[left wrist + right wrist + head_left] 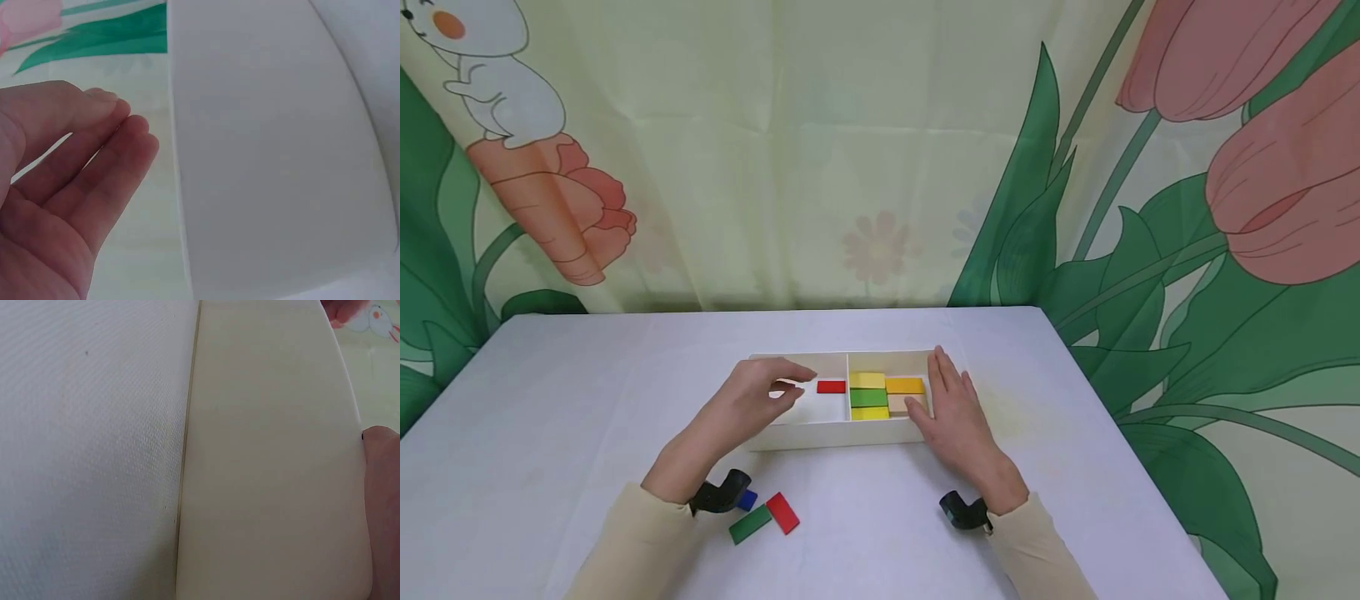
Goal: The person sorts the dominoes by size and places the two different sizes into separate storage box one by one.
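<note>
Go Slow and Push Flat

The small red oblong block (831,387) lies in the left part of the long white two-part box (820,436), its right end close to the thin white middle wall (848,371). I think you are setting this block in place. To do it well, touch its short left end with one fingertip and push softly, so it stays flat and doesn't tip.

Your left hand (752,396) is just left of the red block. Its thumb and fingertips bend close but look a bit apart, with nothing showing in them. So the block is outside your grip, just past the fingertips. I can't tell how high they are.

Your right hand (958,421) is at the box's right end, fingers straight, holding nothing. Let it steady the box, but mind its thumb, right by the flat tan block (896,406).

Nearer you, on the white cloth-covered counter (865,525), lie a dark green oblong block (750,525), another red oblong block (783,512) and a partly hidden blue block (747,500).
</note>
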A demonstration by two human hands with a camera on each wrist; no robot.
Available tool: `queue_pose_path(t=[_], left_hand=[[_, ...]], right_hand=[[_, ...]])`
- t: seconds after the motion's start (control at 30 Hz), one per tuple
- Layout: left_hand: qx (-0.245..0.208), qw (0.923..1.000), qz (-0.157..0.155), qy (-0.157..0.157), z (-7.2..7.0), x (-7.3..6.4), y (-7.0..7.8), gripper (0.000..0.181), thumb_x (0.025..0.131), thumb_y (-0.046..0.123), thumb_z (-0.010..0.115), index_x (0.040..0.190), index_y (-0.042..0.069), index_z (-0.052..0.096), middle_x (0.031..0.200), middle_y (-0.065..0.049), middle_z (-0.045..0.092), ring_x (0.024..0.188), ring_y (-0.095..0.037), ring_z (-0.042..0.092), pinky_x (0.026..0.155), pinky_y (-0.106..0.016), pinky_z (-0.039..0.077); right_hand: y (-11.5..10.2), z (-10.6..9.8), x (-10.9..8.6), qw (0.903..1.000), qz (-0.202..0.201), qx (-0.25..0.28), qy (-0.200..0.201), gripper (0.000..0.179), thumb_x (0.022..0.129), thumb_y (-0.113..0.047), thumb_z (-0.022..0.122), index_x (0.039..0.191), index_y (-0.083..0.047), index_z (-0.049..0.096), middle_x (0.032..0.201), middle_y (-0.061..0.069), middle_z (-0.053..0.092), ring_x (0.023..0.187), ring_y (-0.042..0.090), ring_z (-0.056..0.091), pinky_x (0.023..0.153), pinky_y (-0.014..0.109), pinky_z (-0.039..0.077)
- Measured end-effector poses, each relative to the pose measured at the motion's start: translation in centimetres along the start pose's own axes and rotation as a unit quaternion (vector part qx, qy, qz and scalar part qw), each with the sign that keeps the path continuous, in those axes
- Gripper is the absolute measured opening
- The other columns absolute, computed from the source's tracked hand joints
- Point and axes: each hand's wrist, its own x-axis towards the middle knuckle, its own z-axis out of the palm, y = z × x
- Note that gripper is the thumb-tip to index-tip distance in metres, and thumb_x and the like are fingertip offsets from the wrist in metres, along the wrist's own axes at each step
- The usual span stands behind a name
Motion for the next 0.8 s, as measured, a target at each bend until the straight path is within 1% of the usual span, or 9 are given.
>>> queue_pose_path(t=[0.27, 0.47, 0.5, 0.57, 0.67, 0.73, 0.8], left_hand=[[0.015, 0.9995, 0.016, 0.022, -0.2, -2.2, 0.8, 0.027, 0.084, -0.004, 0.073, 0.107, 0.009, 0.076, 0.106, -0.005, 0.076, 0.099, -0.022, 0.073, 0.082, -0.033, 0.06], [0.013, 0.9995, 0.021, 0.017, 0.0, -3.7, 1.4, 0.029, 0.083, -0.003, 0.075, 0.107, 0.012, 0.076, 0.104, -0.001, 0.076, 0.099, -0.019, 0.073, 0.081, -0.031, 0.061], [0.01, 0.9997, 0.019, 0.013, 0.0, -4.0, 1.5, 0.029, 0.083, -0.003, 0.075, 0.107, 0.013, 0.076, 0.104, -0.001, 0.076, 0.098, -0.019, 0.073, 0.081, -0.031, 0.061], [0.006, 0.9997, 0.025, 0.003, 0.0, -4.5, 1.7, 0.029, 0.082, -0.002, 0.076, 0.107, 0.014, 0.076, 0.103, 0.0, 0.076, 0.097, -0.016, 0.073, 0.081, -0.031, 0.061], [-0.005, 0.9992, 0.032, -0.022, 0.0, -5.3, 1.8, 0.028, 0.083, -0.002, 0.075, 0.107, 0.014, 0.076, 0.102, 0.001, 0.076, 0.094, -0.013, 0.073, 0.08, -0.029, 0.061], [-0.013, 0.9987, 0.03, -0.039, 0.1, -5.6, 1.8, 0.028, 0.084, 0.0, 0.074, 0.107, 0.015, 0.075, 0.102, 0.003, 0.076, 0.094, -0.01, 0.072, 0.081, -0.027, 0.06], [-0.018, 0.9982, 0.028, -0.05, 0.2, -5.9, 1.6, 0.027, 0.085, 0.0, 0.073, 0.108, 0.016, 0.075, 0.103, 0.004, 0.076, 0.095, -0.01, 0.072, 0.081, -0.026, 0.06]], right_hand=[[0.2, 0.1, 0.1, 0.9999, -0.007, 0.01, -0.001, 0.08, 0.1, -0.044, 0.049, 0.157, 0.0, 0.014, 0.168, 0.012, 0.008, 0.155, 0.029, 0.013, 0.126, 0.051, 0.01], [0.3, 0.1, 0.1, 0.9997, -0.015, 0.017, 0.004, 0.079, 0.1, -0.042, 0.05, 0.157, 0.001, 0.016, 0.168, 0.013, 0.01, 0.155, 0.03, 0.014, 0.126, 0.051, 0.011], [0.3, 0.1, 0.1, 0.9997, -0.014, 0.018, 0.003, 0.079, 0.1, -0.042, 0.05, 0.157, 0.001, 0.015, 0.168, 0.012, 0.009, 0.155, 0.029, 0.014, 0.126, 0.051, 0.011], [0.2, 0.2, 0.1, 0.9997, -0.013, 0.019, 0.0, 0.08, 0.1, -0.042, 0.05, 0.157, 0.0, 0.014, 0.168, 0.012, 0.009, 0.155, 0.029, 0.013, 0.126, 0.05, 0.011], [0.2, 0.3, 0.2, 0.9998, -0.009, 0.02, -0.002, 0.081, 0.099, -0.043, 0.05, 0.157, 0.0, 0.014, 0.168, 0.012, 0.008, 0.155, 0.029, 0.013, 0.126, 0.05, 0.011], [0.2, 0.3, 0.1, 0.9998, -0.009, 0.017, 0.001, 0.08, 0.099, -0.042, 0.05, 0.157, 0.001, 0.015, 0.168, 0.012, 0.008, 0.155, 0.03, 0.014, 0.126, 0.05, 0.012], [0.2, 0.2, 0.1, 0.9998, -0.006, 0.017, 0.005, 0.08, 0.099, -0.043, 0.051, 0.157, 0.0, 0.015, 0.168, 0.012, 0.009, 0.155, 0.029, 0.014, 0.126, 0.05, 0.012]])
